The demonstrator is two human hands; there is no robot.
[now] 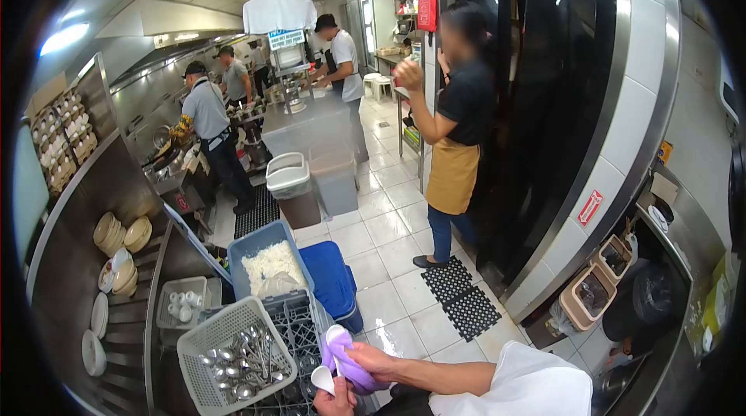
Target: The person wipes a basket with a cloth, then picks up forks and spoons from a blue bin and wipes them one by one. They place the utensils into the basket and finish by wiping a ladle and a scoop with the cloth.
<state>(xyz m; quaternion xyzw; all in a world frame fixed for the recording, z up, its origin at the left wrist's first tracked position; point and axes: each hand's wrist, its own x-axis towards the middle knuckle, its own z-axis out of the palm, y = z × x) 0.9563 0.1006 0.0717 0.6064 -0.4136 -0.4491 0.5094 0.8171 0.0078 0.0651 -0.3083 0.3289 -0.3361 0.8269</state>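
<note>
The person's right hand (pixel 371 362) is clamped on a bunched purple cloth (pixel 357 377), its fingers partly hidden in the folds, and I see a white piece that looks like a soup spoon (pixel 336 334) wrapped in the cloth just beyond those fingers. The left hand (pixel 337 400), lower and just beside the right, is closed around a white spoon (pixel 322 377), its rounded end pointing up and away from the fingers. Just left of the left hand sits a pale perforated basket (pixel 190 369) heaped with metal spoons and other cutlery (pixel 245 362). Past both hands, near them, is a dark compartmented dish rack (pixel 307 319). Farther ahead of the hands, a blue-grey tub (pixel 221 249) holds a mound of white grains (pixel 272 264), with a blue lidded bin (pixel 330 280) to its right. Well to the left of the left hand, shelves carry stacked bowls (pixel 111 233) and plates, and a tray nearer in holds small white cups (pixel 184 306). Well ahead of the right hand, a co-worker (pixel 458 105) in a black shirt and mustard apron stands by black floor mats (pixel 460 295). Beyond, to the left, more people work along a cooking line.
</note>
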